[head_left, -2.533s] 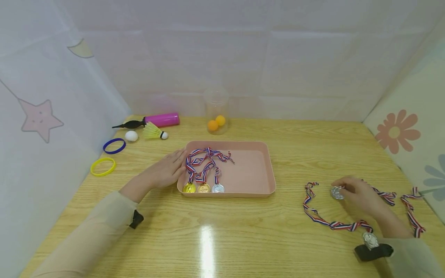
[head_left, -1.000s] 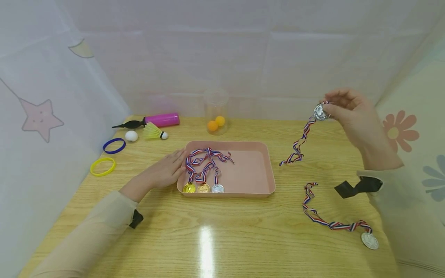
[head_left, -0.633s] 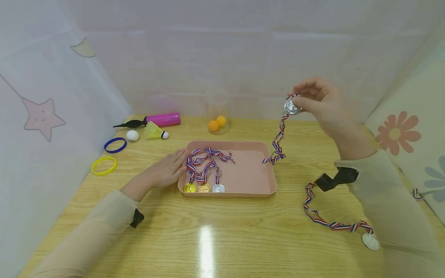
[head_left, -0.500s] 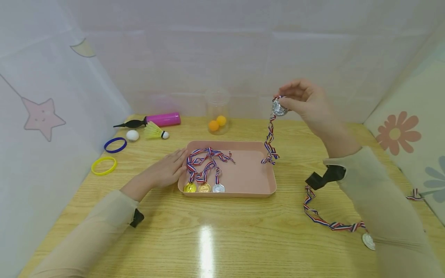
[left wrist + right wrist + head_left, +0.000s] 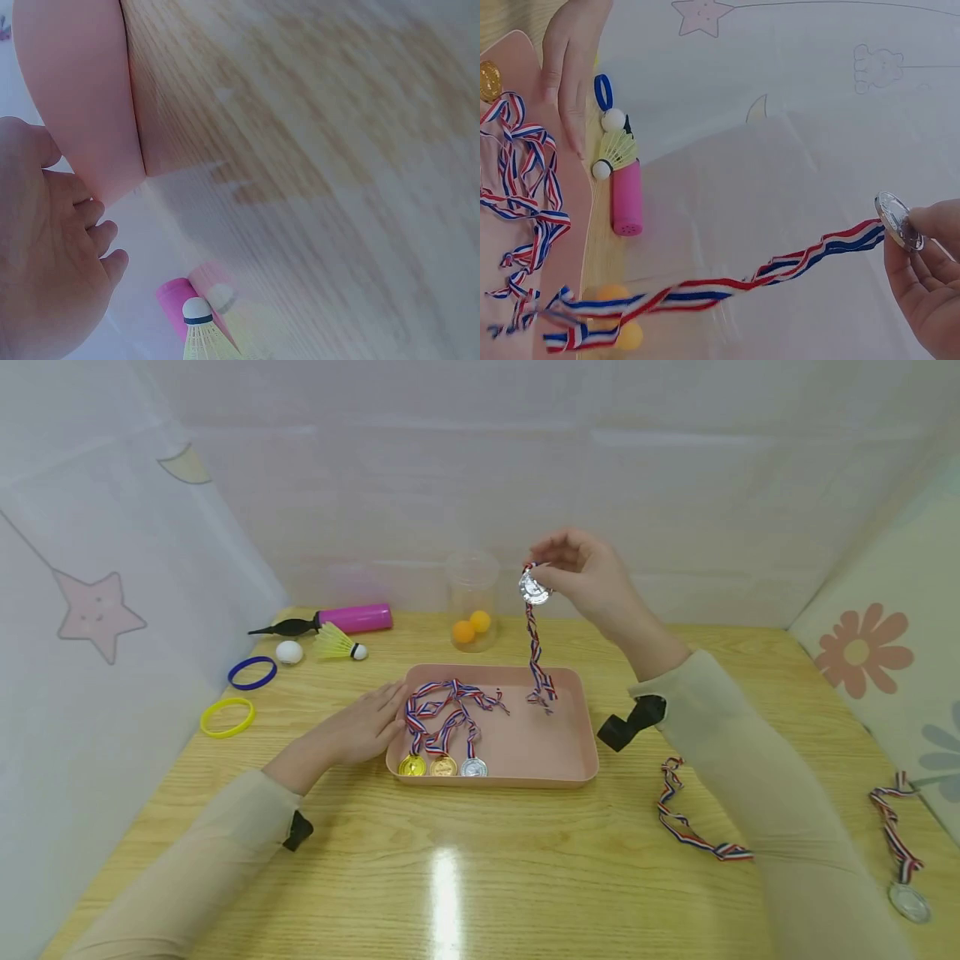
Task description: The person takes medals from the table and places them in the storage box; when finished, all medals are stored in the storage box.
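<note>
My right hand (image 5: 592, 581) pinches a silver medal (image 5: 535, 586) between thumb and fingers, high above a pink tray (image 5: 528, 747). Its red, white and blue ribbon (image 5: 534, 647) dangles over the tray's right half; in the right wrist view the medal (image 5: 898, 221) is seen nearly edge-on. With fingers extended, my left hand (image 5: 360, 727) rests against the tray's left side, and the left wrist view shows those fingers by the pink wall (image 5: 82, 97). Inside the tray, a gold medal (image 5: 412, 766), a bronze-coloured medal (image 5: 443, 766) and a silver one (image 5: 473, 767) lie in a row, ribbons bunched behind them.
Another silver medal (image 5: 909, 902) lies far right. A ribbon (image 5: 686, 833) runs under my right forearm. Behind the tray stands a clear jar (image 5: 471, 572) with orange balls. Back left are a pink pump (image 5: 354, 618), shuttlecock (image 5: 336, 644), white ball (image 5: 288, 652) and two wristbands (image 5: 252, 673).
My right hand has picked up a silver medal from the table at right, lifted it and carried it left until its ribbon hangs over the tray. My left hand has stayed put.
</note>
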`<state>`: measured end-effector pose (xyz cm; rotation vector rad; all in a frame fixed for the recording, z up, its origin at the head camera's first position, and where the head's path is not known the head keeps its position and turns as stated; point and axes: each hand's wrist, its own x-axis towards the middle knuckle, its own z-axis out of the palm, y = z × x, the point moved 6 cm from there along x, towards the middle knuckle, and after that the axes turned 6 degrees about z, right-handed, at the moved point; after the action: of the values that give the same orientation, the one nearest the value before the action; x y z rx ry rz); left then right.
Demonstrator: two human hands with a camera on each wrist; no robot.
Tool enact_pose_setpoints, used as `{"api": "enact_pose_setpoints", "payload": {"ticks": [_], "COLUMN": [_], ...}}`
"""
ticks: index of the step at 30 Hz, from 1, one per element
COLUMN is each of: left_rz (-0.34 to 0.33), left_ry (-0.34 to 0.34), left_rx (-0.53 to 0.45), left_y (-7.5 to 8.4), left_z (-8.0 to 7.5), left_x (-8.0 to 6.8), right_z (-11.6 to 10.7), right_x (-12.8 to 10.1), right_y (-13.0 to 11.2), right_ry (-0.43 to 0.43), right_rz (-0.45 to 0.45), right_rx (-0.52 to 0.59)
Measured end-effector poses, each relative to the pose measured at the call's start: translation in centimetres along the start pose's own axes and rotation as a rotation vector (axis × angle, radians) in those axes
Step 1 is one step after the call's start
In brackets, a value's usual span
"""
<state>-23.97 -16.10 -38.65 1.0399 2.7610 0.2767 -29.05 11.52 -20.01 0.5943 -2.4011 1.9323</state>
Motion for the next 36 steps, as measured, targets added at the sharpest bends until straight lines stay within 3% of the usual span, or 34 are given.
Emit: {"api": "enact_pose_setpoints", "payload": {"ticks": [5, 17, 28, 36], "left_rz": [0.002, 0.014, 0.022, 0.005], "left_ry": [0.003, 0.007, 0.004, -0.001], "left_rx": [0.001, 0.009, 0.012, 0.000], "left_y": [0.0, 0.1, 0.1, 0.0], "left_z": [0.0, 0.0, 0.1, 0.0], "left_x": [0.0, -0.2, -0.3, -0.3], "right_z": [1.1, 5.7, 6.3, 5.5], "right_x": [0.6, -1.4, -4.3, -5.6], "right_y": [0.6, 6.4, 9.8, 11.3], "right_ry": [0.001, -0.171, -0.276, -0.260], "right_rz": [0.014, 0.150, 0.215, 0.255], "right_rx": [-0.008, -0.117, -0.183, -0.224]}}
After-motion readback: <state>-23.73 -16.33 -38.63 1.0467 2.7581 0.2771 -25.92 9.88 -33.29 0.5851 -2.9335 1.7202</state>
